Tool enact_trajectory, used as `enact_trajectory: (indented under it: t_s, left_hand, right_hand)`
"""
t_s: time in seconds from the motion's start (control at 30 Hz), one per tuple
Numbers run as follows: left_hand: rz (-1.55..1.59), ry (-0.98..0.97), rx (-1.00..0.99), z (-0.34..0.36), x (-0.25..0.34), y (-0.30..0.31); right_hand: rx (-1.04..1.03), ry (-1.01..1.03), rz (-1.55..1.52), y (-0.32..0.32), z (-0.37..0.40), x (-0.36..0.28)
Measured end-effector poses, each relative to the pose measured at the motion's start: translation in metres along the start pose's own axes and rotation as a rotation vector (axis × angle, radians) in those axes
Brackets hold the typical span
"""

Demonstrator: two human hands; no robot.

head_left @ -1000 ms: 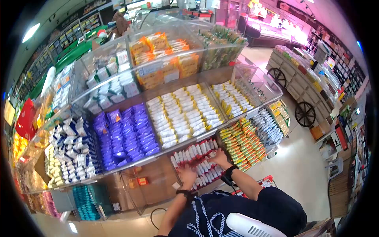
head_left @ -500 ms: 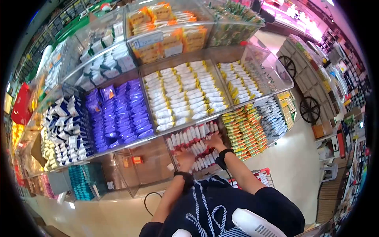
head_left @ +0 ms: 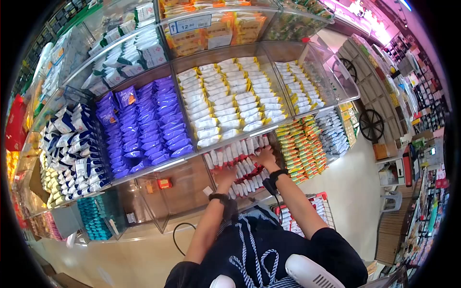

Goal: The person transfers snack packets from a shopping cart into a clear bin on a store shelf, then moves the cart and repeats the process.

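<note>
In the head view, the red-and-white packets (head_left: 235, 150) lie in rows in a lower bin (head_left: 274, 145), directly in front of the person. The left hand (head_left: 224, 176) is positioned over the left portion of the rows; its fingers are blurred, and the state of its grip cannot be determined. The right hand (head_left: 265, 157) is positioned over the right portion, fingers spread, grip unclosed. Green-and-orange packets (head_left: 305, 149) adjoin on the right. A cart (head_left: 330, 216) containing packets stands beside the right forearm.
</note>
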State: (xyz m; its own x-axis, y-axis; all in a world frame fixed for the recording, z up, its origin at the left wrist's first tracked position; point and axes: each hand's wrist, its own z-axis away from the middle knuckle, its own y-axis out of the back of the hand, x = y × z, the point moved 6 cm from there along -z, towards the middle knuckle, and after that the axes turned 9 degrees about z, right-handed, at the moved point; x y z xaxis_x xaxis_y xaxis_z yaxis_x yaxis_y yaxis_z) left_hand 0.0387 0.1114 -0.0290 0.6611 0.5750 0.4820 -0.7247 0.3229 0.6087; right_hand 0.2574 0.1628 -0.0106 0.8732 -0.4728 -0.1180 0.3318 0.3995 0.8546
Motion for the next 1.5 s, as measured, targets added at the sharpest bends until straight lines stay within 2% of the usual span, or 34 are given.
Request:
enact_trajectory:
  t_s: [0.03, 0.07, 0.13, 0.17, 0.23, 0.27, 0.37, 0.4, 0.47, 0.57, 0.67, 0.77, 0.8, 0.83, 0.9, 0.97, 1.0, 1.13, 1.23, 1.33, 1.43, 1.5]
  left_hand:
    - [0.007, 0.039, 0.064, 0.002, -0.002, 0.000]
    - [0.051, 0.036, 0.050, 0.002, -0.004, -0.001]
    - [0.131, 0.032, 0.019, 0.000, -0.008, -0.005]
    - [0.248, 0.049, 0.045, 0.003, -0.012, -0.007]
    - [0.476, 0.083, 0.095, 0.024, -0.007, 0.006]
    - [0.488, 0.031, 0.078, 0.012, -0.017, -0.007]
    - [0.448, -0.168, 0.201, 0.032, -0.011, -0.002]
    - [0.707, -0.166, 0.036, 0.037, -0.011, -0.006]
    - [0.585, -0.186, 0.054, 0.052, -0.007, 0.000]
    - [0.524, -0.266, 0.008, 0.070, 0.000, 0.002]
    - [0.374, -0.406, 0.038, 0.093, 0.013, 0.005]
    - [0.264, -0.712, 0.069, 0.141, 0.041, 0.000]
    - [0.208, -0.819, 0.005, 0.157, 0.048, -0.010]
    - [0.150, -0.926, -0.061, 0.173, 0.056, -0.021]
    - [0.153, -0.986, -0.299, 0.191, 0.064, -0.053]
    - [0.078, -1.019, -0.510, 0.199, 0.059, -0.096]
    - [0.032, -1.022, -0.581, 0.206, 0.060, -0.115]
    - [-0.203, -1.112, -0.623, 0.228, 0.046, -0.191]
    - [-0.420, -1.152, -0.570, 0.245, 0.037, -0.244]
    - [-0.600, -1.131, -0.509, 0.255, 0.040, -0.288]
    - [-0.718, -1.074, -0.408, 0.249, 0.034, -0.321]
    - [-0.770, -1.056, -0.359, 0.254, 0.039, -0.334]
  right_hand:
    - [0.017, 0.003, -0.056, 0.000, 0.008, 0.003]
    - [0.157, 0.067, -0.086, 0.004, 0.019, 0.003]
    - [0.181, 0.117, -0.041, 0.009, 0.033, 0.004]
    - [0.192, 0.141, -0.021, 0.011, 0.041, 0.005]
    - [0.345, 0.204, -0.070, 0.022, 0.061, 0.005]
    - [0.410, 0.237, -0.081, 0.022, 0.067, 0.007]
    - [0.566, 0.374, -0.118, 0.030, 0.098, 0.011]
    - [0.584, 0.441, -0.130, 0.030, 0.110, 0.014]
    - [0.706, 0.613, -0.172, 0.041, 0.142, 0.017]
    - [0.619, 0.506, -0.156, 0.016, 0.177, 0.060]
    - [0.556, 0.269, -0.116, -0.019, 0.216, 0.125]
    - [0.460, 0.035, -0.101, -0.072, 0.268, 0.210]
    - [0.410, -0.073, -0.081, -0.092, 0.288, 0.237]
    - [0.192, -0.298, -0.146, -0.104, 0.310, 0.259]
    - [0.300, -0.430, -0.067, -0.151, 0.351, 0.306]
    - [0.221, -0.646, -0.103, -0.200, 0.389, 0.343]
    - [0.013, -0.870, -0.257, -0.218, 0.403, 0.358]
    - [0.055, -1.021, -0.356, -0.286, 0.434, 0.399]
    - [0.018, -1.036, -0.494, -0.322, 0.438, 0.421]
    - [0.091, -1.062, -0.547, -0.315, 0.429, 0.431]
    - [0.334, -1.042, -0.695, -0.307, 0.418, 0.453]
    - [0.397, -1.073, -0.682, -0.309, 0.413, 0.479]
